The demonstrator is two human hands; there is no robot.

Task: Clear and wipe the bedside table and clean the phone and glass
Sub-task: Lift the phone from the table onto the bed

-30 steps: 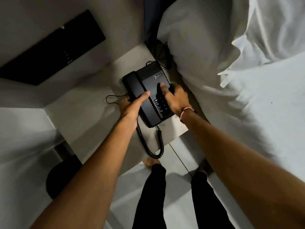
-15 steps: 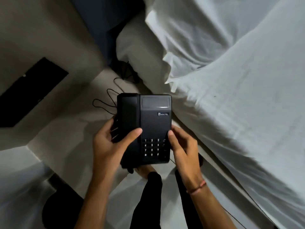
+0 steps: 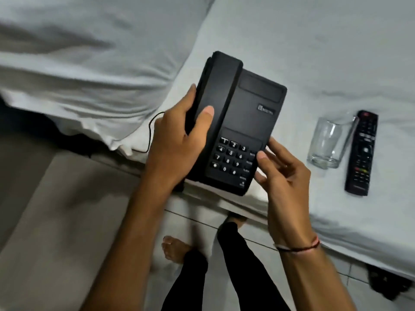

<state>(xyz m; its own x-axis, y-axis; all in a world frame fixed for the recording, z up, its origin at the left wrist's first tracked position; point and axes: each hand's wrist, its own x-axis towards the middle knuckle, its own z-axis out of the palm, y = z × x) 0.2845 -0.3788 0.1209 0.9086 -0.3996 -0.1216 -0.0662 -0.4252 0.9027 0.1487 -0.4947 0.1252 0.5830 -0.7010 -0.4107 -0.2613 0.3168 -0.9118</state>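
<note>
A pillow (image 3: 89, 52) lies far left on the bed (image 3: 336, 41). The left hand (image 3: 177, 144) grips the phone (image 3: 235, 122) by its handset side above the bed's edge; the right hand (image 3: 283, 176) clasps its near right corner. Right: glass (image 3: 327, 144), then remote (image 3: 362, 153), on the bed.

You have the phone (image 3: 235, 122) above the bed's (image 3: 314, 52) near edge, your left grip (image 3: 177, 142) on its left side, your right grip (image 3: 280, 176) at its lower right. Right of it on the bed lies the glass (image 3: 326, 145), with the remote (image 3: 362, 153) just beside it; the pillow (image 3: 89, 63) lies left.
</note>
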